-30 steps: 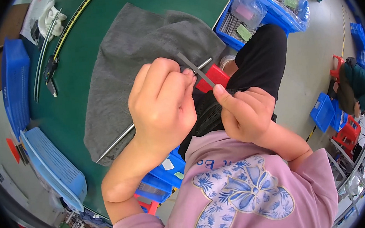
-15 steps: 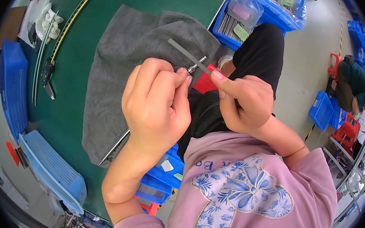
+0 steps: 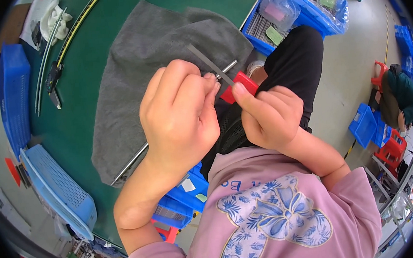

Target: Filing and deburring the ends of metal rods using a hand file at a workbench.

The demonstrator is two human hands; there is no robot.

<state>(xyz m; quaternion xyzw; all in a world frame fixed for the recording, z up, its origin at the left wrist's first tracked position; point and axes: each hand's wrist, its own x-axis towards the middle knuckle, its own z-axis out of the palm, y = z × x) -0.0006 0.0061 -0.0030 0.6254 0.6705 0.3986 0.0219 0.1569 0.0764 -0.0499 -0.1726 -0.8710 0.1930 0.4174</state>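
- Our landmark is the grey cloth [image 3: 161,50] spread on the green table [image 3: 106,25]; both hands work just in front of its near edge, above our lap.
- Our left hand [image 3: 179,116] is curled shut, its fingertips pinching the lower end of a thin grey metal strip [image 3: 208,63].
- The strip's long axis runs diagonally, from the left fingertips up and away over the cloth.
- A short silver rod [image 3: 227,68] crosses just beside the strip at the pinch point; we cannot tell which fingers hold it.
- Our right hand [image 3: 271,116] is closed around a red-handled tool [image 3: 239,85], thumb stretched along it, its tip touching the strip where the left fingers grip.
- The left hand is nearer the strip; the right comes at it from the side away from the cloth.
- Counted: one strip, one rod, one red tool, one cloth.
- Beyond the cloth's far right corner stand blue bins [image 3: 303,5] with bagged parts.
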